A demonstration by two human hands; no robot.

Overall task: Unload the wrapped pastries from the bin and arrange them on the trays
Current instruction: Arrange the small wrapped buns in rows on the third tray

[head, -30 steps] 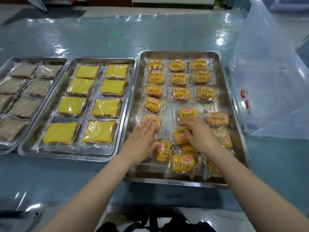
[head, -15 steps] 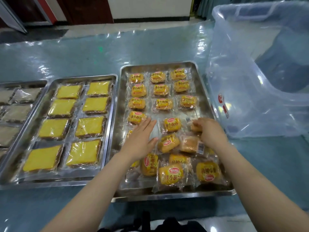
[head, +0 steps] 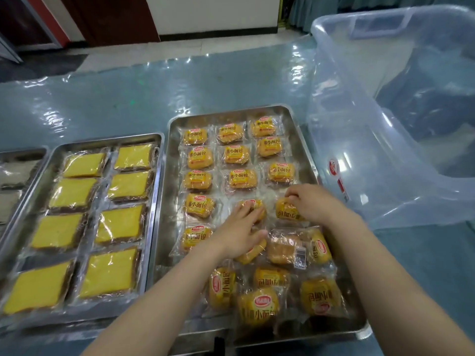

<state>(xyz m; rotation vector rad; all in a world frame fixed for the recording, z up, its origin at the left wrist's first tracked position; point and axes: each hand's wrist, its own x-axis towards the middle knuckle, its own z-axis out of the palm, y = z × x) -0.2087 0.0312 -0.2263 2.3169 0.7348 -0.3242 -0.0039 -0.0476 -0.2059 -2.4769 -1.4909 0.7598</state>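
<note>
Head view, left hand (head: 237,233) flat on bun (head: 253,208), right hand (head: 312,205) pinching packet (head: 286,211)

Both bare forearms reach forward from the near edge of the tray, converging toward its middle. The left hand (head: 237,231) lies palm down, fingers straight and slightly spread, the fingertips pressing flat and the thumb stretched out to the right. The right hand (head: 312,205) sits just beside it, nearer the tray's right edge, knuckles up, with its fingers curled down and pinching a bun (head: 285,210).
</note>
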